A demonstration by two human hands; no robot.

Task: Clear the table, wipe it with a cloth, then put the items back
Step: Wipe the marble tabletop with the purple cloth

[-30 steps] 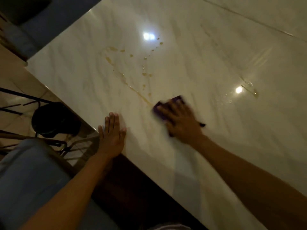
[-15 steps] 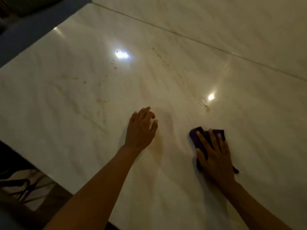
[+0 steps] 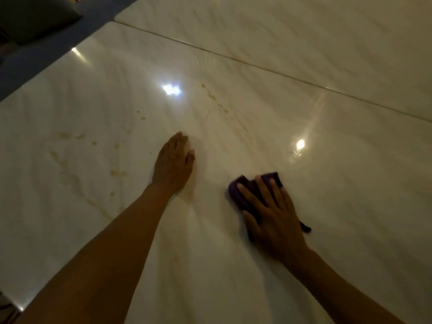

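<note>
Lighting is dim and warm throughout. Two bright reflections of overhead light sit on a glossy pale surface, one [image 3: 171, 89] at centre frame and a smaller one [image 3: 300, 144] at centre right; a thin glint [image 3: 75, 51] marks an edge at upper left. A straight seam [image 3: 268, 69] runs diagonally from upper centre towards the right edge. In the upper left corner, a band of blue-grey floor [image 3: 46, 52] borders the pale surface, and a dark cushion-like shape [image 3: 35, 17] lies beyond it; its nature cannot be determined. The lower left corner shows a narrow dark strip [image 3: 5, 308], too small to identify.
</note>
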